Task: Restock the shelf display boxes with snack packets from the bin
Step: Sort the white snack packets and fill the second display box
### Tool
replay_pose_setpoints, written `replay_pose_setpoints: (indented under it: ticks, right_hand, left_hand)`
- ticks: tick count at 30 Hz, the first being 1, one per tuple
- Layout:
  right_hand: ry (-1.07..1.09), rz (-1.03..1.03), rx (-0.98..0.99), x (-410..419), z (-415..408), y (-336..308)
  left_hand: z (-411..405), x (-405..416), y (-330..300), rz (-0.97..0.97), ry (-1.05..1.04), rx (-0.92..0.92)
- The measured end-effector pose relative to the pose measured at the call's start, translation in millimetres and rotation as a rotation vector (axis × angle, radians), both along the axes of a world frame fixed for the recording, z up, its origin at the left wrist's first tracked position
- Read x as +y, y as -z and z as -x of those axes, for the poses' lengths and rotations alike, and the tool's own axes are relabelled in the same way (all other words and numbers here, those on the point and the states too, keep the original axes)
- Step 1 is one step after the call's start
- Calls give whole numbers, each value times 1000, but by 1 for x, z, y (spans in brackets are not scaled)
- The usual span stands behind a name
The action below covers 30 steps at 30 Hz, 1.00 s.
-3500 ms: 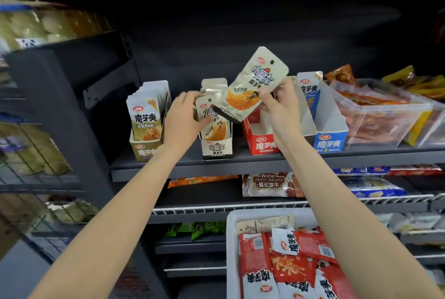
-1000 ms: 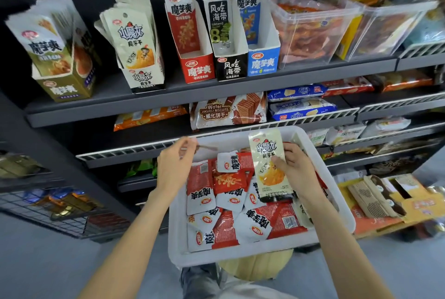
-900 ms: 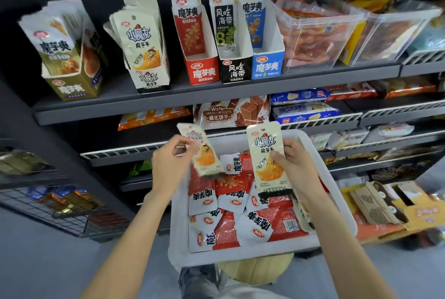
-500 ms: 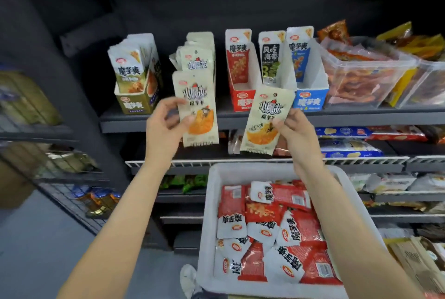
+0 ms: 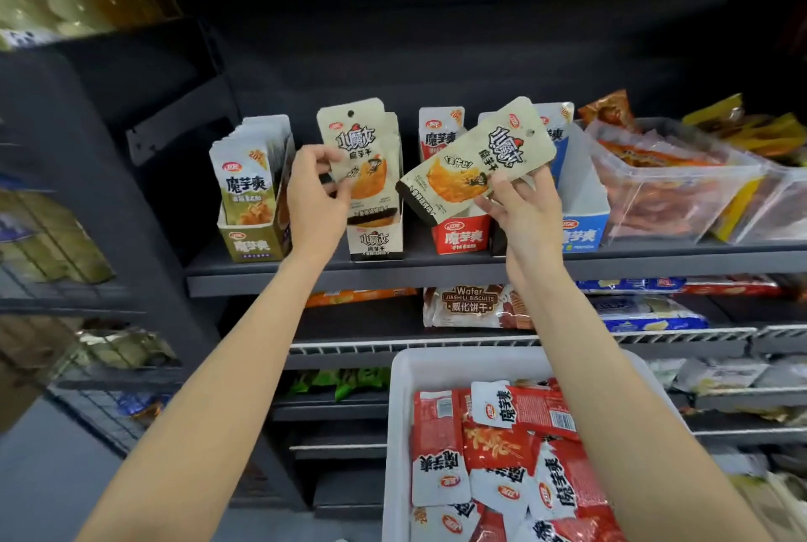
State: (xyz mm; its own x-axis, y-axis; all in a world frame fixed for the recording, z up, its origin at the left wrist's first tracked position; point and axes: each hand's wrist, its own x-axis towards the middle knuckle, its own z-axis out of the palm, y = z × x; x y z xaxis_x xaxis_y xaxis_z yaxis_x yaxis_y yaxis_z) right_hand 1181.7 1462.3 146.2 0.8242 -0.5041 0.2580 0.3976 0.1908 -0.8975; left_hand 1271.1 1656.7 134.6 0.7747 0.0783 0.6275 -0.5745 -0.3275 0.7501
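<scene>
Two dark shelf tiers [image 5: 436, 271] of snacks, white bin [image 5: 399, 432] below

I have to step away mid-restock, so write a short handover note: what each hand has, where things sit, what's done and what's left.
Left hand: pinches an upright cream snack packet with orange print just above the matching white cardboard display box, not yet seated.
Right hand: grips a second cream packet, tilted, in front of the red display box.
White plastic bin below holds red-and-white packets.
Done: olive display box looks full.
Left: seat both cream packets, then load the red ones.
</scene>
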Motion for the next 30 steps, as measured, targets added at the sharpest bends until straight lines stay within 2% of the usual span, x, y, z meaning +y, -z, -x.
replay_pose_setpoints:
  ticks: [3, 6, 7, 11, 16, 22, 26, 30]
  right_hand:
    - [21, 24, 14, 0, -6, 0]
    - [8, 39, 3, 5, -16, -2]
    - [-6, 48, -7, 8, -20, -3]
    - [-18, 178, -37, 25, -40, -9]
    - [13, 502, 22, 41, -71, -6]
    - [79, 1009, 109, 43, -87, 6]
    - [3, 1182, 73, 35, -87, -8]
    - [169, 1309, 33, 39, -85, -19]
  left_hand:
    - [-3, 10, 5, -178, -70, -12]
    - [-5, 14, 14, -513, -156, -51]
    - [-5, 14, 16, -572, -161, -62]
    - [-1, 19, 17, -483, -78, 2]
    - [5, 27, 8, -286, 8, 159]
    - [11, 22, 8, -268, 36, 187]
    - [14, 18, 9, -292, 38, 192]
    - [16, 17, 8, -312, 33, 180]
